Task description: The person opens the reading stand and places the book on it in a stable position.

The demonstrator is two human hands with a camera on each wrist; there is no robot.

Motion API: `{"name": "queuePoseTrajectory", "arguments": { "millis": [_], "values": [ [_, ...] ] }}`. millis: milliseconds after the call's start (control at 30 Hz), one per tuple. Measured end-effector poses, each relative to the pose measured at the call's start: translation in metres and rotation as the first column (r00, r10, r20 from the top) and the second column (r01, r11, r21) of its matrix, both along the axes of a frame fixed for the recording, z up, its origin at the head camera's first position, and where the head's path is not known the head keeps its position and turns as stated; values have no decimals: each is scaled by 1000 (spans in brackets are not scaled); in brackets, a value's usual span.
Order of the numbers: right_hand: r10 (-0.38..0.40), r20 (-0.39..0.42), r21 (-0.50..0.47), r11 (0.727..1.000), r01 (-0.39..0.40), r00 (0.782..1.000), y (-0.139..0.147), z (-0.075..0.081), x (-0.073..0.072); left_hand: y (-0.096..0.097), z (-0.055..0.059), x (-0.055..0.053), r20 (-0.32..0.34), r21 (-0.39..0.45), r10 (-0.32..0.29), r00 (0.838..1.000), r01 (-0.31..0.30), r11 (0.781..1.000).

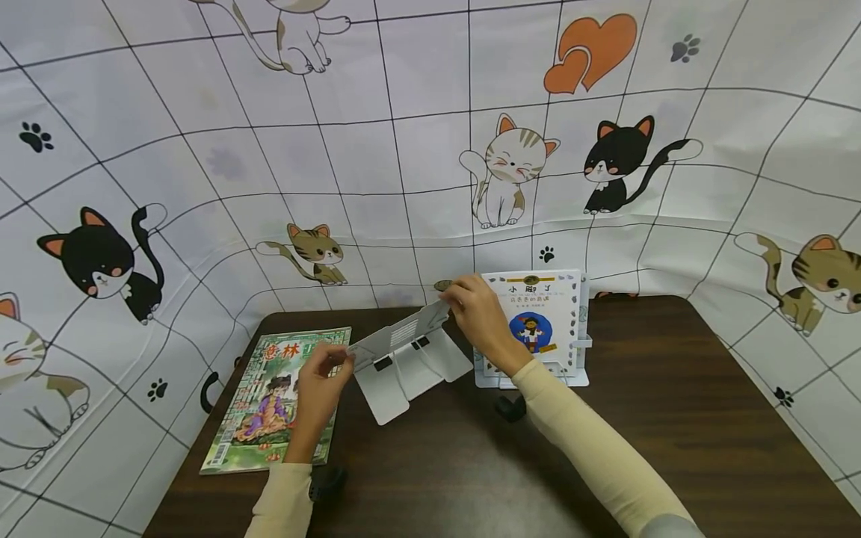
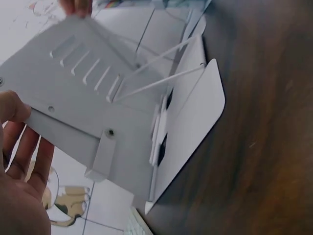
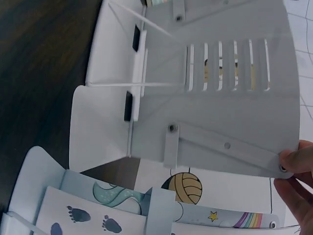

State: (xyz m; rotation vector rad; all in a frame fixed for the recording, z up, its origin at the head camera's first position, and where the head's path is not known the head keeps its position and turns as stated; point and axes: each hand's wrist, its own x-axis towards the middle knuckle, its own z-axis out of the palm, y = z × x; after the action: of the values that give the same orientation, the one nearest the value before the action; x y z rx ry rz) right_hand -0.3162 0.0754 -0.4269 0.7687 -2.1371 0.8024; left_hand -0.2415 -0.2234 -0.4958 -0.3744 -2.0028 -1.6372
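Note:
A white folding book stand [image 1: 397, 344] is held over the table with its slotted back plate tilted up. My left hand [image 1: 323, 381] pinches its left edge, thumb on the face and fingers behind, as the left wrist view shows. At the far upper corner, my right hand [image 3: 298, 171] pinches the plate between thumb and fingers. In the right wrist view, the stand's slots [image 3: 227, 66], folded side arms and wire brace [image 3: 139, 84] are visible. Its base flap [image 2: 200, 112] angles out from the plate, close above the dark wood.
A second book stand [image 1: 584, 377] holds a white picture book [image 1: 565, 299] upright behind my right forearm. Left of my left hand lies a magazine [image 1: 269, 403] with a green cover. The brown table [image 1: 639, 448] meets a cat-patterned wall covering [image 1: 417, 149].

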Motion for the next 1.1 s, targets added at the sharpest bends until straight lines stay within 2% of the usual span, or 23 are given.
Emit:
{"name": "queuePoseTrajectory", "arguments": {
  "millis": [200, 333, 533, 700, 800, 967, 1100],
  "values": [
    [22, 19, 43, 999, -23, 1000, -3, 5, -13, 16, 4, 20, -141, -47, -9, 990, 2, 999],
    [30, 27, 65, 997, -32, 999, -4, 8, -19, 27, 6, 28, -192, -56, -34, 981, 24, 998],
    [44, 29, 55, 997, -45, 999, -11, 5, -27, 39, 2, 36, -234, -100, -133, 963, 112, 989],
    [56, 61, 31, 998, -58, 997, -21, 3, -35, 53, 6, 43, -264, -193, -133, 955, 83, 978],
    [59, 96, 15, 998, -61, 994, -27, 4, -41, 64, 10, 46, -295, -230, -144, 945, 76, 970],
    [78, 113, -24, 997, -75, 991, -34, 2, -47, 84, 13, 47, -321, -243, -181, 930, 103, 965],
    [99, 95, -37, 995, -95, 991, -38, 0, -51, 97, 11, 44, -308, -242, -208, 928, 135, 961]
  ]
}}
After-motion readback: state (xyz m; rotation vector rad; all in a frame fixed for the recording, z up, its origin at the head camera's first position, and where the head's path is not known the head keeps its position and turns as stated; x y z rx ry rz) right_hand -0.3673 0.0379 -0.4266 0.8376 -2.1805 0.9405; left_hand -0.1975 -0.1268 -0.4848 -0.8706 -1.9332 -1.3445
